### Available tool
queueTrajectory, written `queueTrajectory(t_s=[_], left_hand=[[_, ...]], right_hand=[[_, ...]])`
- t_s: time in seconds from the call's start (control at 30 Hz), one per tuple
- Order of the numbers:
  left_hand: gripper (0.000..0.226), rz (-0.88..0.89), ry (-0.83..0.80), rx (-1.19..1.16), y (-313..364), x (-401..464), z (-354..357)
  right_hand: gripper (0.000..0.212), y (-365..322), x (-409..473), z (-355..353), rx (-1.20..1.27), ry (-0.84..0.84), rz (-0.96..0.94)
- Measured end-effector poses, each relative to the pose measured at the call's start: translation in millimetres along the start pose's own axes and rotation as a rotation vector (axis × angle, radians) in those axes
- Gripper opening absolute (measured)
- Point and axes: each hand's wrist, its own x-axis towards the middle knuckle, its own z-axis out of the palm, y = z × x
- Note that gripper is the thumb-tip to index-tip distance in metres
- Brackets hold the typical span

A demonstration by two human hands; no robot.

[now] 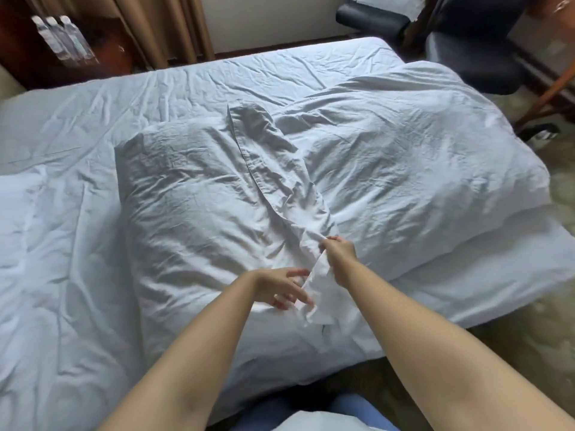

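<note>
Pillowcase (280, 169): white, creased, holding a pillow (193, 194). Lies across the middle of the bed, the loose open end folded over the filled part and running down to the near edge of the mattress.

Right hand (339, 248): fingers curled tight round a bunched fold of the pillowcase's open end, lifting it a little off the bed; a strip of the cloth hangs below the fist.

Left hand (280, 286): fingers straight and spread, holding nothing, fingertips (306, 300) touching the hanging strip just beside the right wrist.

Bed sheet (186, 85): white, wrinkled, covering the mattress to the far edge.

Second pillow (420, 169): white, large, on the right half of the bed, its left edge touching the pillowcase's folded end.

Third pillow (497, 269): white, partly under the second, at the right edge of the bed.

Duvet (46, 244): white, rumpled, on the left of the bed.

Water bottles (62, 38): three, clear, side by side on dark wooden furniture at far left.

Curtain (161, 26): tan, hanging beyond the bed.

Office chair (473, 42): dark blue, past the far right corner of the bed.

Carpet (544, 337): patterned, right of the bed.
</note>
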Motion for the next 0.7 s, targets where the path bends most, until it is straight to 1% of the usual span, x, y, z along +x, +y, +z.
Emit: queueTrajectory(t_s=[0.03, 0.07, 0.1, 0.13, 0.17, 0.2, 0.23, 0.27, 0.3, 0.33, 0.37, 0.4, 0.43, 0.47, 0.5, 0.53, 0.57, 0.6, 0.63, 0.67, 0.7], left_hand=[[0.066, 0.012, -0.047, -0.003, 0, -2, 7], [0.07, 0.036, -0.048, -0.019, 1, -6, 14], [0.074, 0.052, -0.012, -0.017, 1, -7, 20], [0.074, 0.06, 0.03, 0.005, 0, -8, 27], [0.063, 0.067, 0.078, 0.057, 2, -8, 33], [0.04, 0.068, 0.176, 0.103, 4, -7, 38], [0.018, 0.071, 0.343, 0.122, 7, -6, 41], [0.015, 0.074, 0.56, 0.114, 9, -3, 42], [0.021, 0.065, 0.76, 0.086, 11, -1, 40], [0.024, 0.063, 0.904, 0.032, 15, 1, 35], [0.022, 0.078, 0.98, -0.057, 18, 0, 30], [0.016, 0.107, 0.99, -0.203, 22, 0, 25], [0.009, 0.155, 0.954, -0.377, 27, 1, 19], [0.013, 0.215, 0.883, -0.533, 33, 2, 15], [0.021, 0.283, 0.814, -0.64, 39, 5, 11], [0.026, 0.336, 0.77, -0.71, 45, 5, 8], [0.026, 0.368, 0.725, -0.762, 51, 4, 7], [0.021, 0.384, 0.698, -0.788, 54, 6, 4], [0.011, 0.385, 0.659, -0.823, 56, 9, 0], [0.01, 0.364, 0.609, -0.878, 55, 9, -4], [0.019, 0.329, 0.569, -0.902, 54, 9, -10]], right_hand=[[0.018, -4, -3, -2, 0.052, 0.011, -0.018], [0.016, -8, -7, -4, 0.082, 0.013, -0.04], [0.014, -11, -8, -6, 0.101, 0.017, -0.062], [0.011, -14, -12, -10, 0.107, 0.015, -0.08], [0.011, -16, -13, -13, 0.118, 0.006, -0.094], [0.012, -18, -16, -17, 0.117, -0.007, -0.111], [0.012, -18, -16, -19, 0.099, -0.021, -0.133], [0.011, -19, -17, -22, 0.067, -0.034, -0.156], [0.01, -20, -19, -23, 0.041, -0.044, -0.178], [0.012, -19, -21, -24, 0.03, -0.07, -0.193], [0.02, -17, -23, -25, 0.038, -0.116, -0.202], [0.028, -14, -26, -25, 0.043, -0.174, -0.202], [0.03, -12, -30, -25, 0.053, -0.232, -0.202], [0.026, -10, -34, -25, 0.051, -0.291, -0.202], [0.019, -8, -36, -25, 0.035, -0.347, -0.197], [0.016, -6, -38, -24, 0.015, -0.396, -0.192], [0.017, -3, -37, -23, 0.022, -0.439, -0.181], [0.02, 0, -36, -22, 0.044, -0.479, -0.168], [0.026, 3, -32, -19, 0.055, -0.511, -0.147], [0.031, 6, -28, -15, 0.047, -0.537, -0.121], [0.034, 7, -25, -11, 0.028, -0.559, -0.089]])
